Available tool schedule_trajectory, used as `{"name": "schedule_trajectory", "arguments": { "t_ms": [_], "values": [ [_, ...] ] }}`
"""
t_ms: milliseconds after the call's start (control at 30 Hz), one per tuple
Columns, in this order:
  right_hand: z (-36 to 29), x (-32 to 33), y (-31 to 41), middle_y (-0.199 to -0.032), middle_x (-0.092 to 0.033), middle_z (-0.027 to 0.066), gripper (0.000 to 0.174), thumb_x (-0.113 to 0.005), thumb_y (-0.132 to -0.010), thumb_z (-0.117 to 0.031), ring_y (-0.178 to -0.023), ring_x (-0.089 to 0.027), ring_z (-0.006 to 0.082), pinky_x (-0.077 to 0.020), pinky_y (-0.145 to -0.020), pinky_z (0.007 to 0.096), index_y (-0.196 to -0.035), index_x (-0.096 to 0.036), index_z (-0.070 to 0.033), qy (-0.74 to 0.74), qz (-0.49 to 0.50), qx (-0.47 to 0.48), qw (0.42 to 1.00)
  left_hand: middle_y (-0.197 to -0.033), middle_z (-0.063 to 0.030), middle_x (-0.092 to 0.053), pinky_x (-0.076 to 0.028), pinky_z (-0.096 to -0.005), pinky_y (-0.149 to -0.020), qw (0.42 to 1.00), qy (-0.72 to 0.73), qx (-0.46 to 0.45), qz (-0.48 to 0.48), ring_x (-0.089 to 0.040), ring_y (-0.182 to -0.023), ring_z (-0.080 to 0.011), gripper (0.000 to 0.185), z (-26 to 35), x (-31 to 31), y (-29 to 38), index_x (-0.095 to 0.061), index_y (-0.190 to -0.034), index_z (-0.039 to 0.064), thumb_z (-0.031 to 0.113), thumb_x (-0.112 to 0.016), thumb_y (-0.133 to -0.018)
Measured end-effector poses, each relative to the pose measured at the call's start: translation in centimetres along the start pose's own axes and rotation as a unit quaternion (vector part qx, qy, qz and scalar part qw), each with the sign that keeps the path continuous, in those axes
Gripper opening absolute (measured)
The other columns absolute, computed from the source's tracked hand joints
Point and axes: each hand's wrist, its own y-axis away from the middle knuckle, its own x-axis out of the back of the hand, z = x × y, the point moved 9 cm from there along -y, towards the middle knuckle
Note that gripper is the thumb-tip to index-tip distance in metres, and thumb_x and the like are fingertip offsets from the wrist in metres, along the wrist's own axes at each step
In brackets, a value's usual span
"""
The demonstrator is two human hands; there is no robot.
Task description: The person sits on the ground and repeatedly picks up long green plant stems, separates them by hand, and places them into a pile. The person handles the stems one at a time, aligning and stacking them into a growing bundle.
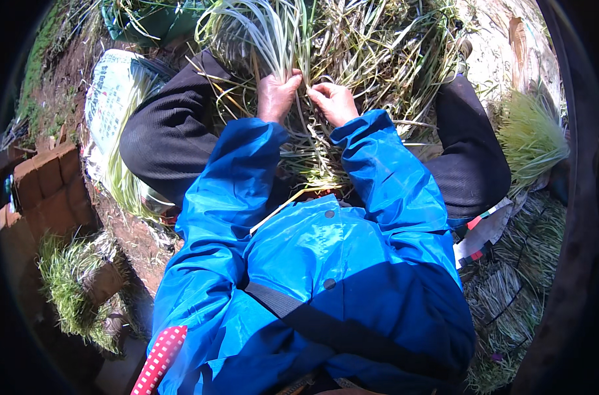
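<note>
My left hand (278,96) is closed around the lower ends of a bundle of long, pale, leafy stalks (272,42), which look like blanched chives. Their tops fan out away from me. Close beside it, my right hand (335,102) pinches a few thin green-white stalks (305,54) between thumb and forefinger. Below the hands, between my legs, loose strands and trimmings (314,143) hang and lie in a tangle. A large heap of dry and green leaves (383,64) spreads just past my right hand.
At left, a printed white sack (104,94) lies beside pale stalks (124,168). Bricks (52,173) and a grassy bunch (65,281) are farther out. A green bag (156,22) sits at the top. On the right are a yellow-green bunch (531,138) and piled bundles (507,291).
</note>
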Motion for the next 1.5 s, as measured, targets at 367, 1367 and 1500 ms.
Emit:
{"name": "schedule_trajectory", "arguments": {
  "t_ms": [367, 1367, 1500],
  "values": [
    [-2.9, 1.9, 1.7, -0.074, -0.059, -0.0027, 0.016, -0.065, -0.080, -0.016, -0.066, -0.049, 0.0029, -0.0407, -0.060, 0.0175, -0.088, -0.061, -0.002, -0.132, -0.006, -0.013, 0.991, -0.058, 0.0070, -0.048, -0.028, -0.0178, -0.039, 0.988, 0.121, 0.081, -0.042, -0.039, -0.044, -0.0014, 0.015, 2.9, -0.9, 1.9, -0.062, -0.083, 0.008, 0.022, -0.065, -0.079],
    [-8.2, 2.4, 3.3, -0.077, -0.062, 0.0016, 0.018, -0.066, -0.079, -0.013, -0.070, -0.054, 0.0051, -0.0442, -0.063, 0.0184, -0.090, -0.063, 0.000, -0.074, 0.097, 0.103, 0.987, -0.063, 0.0041, -0.056, -0.028, -0.0161, -0.042, 0.982, 0.184, -0.035, 0.000, -0.041, -0.047, -0.0009, 0.018, 7.3, 1.7, 5.3, -0.063, -0.093, 0.002, 0.012, -0.066, -0.078],
    [-10.4, 0.9, 5.0, -0.076, -0.062, 0.0050, 0.015, -0.064, -0.079, -0.008, -0.069, -0.058, 0.0092, -0.0465, -0.062, 0.0213, -0.089, -0.062, 0.002, 0.040, 0.116, 0.193, 0.974, -0.070, 0.0012, -0.060, -0.035, -0.0177, -0.049, 0.991, 0.123, -0.014, -0.047, -0.048, -0.056, -0.0029, 0.016, 6.7, 0.8, 5.1, -0.065, -0.087, 0.002, 0.015, -0.067, -0.076]
  ]
}}
